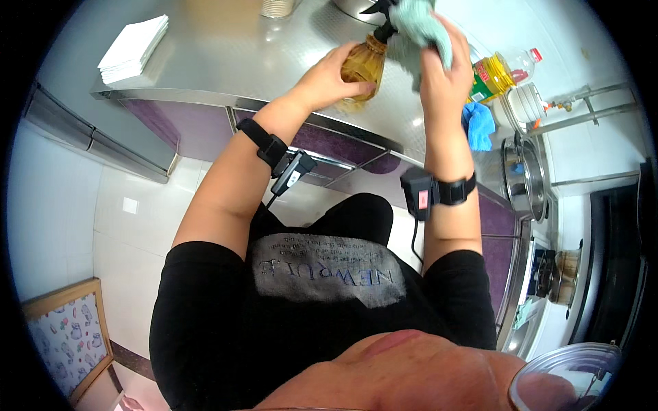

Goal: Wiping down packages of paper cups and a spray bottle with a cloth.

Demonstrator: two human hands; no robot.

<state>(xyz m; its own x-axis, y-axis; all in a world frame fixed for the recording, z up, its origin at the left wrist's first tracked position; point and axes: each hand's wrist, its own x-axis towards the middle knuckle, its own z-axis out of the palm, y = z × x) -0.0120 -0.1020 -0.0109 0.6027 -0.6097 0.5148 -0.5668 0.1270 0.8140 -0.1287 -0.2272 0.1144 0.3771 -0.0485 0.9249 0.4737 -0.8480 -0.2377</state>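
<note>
My left hand is wrapped around the amber, ribbed body of a spray bottle with a black spray head, tilted over the stainless steel counter. My right hand grips a pale green cloth, which hangs beside the bottle's black head and partly covers it. The cloth is blurred at its lower part. Each wrist bears a black strap with a small device on it.
At left on the counter lies a stack of white napkins. A blue cloth, an oil bottle with yellow oil and stacked white bowls stand right of my right hand. Further right is a steel pot. A metal bowl sits at the back.
</note>
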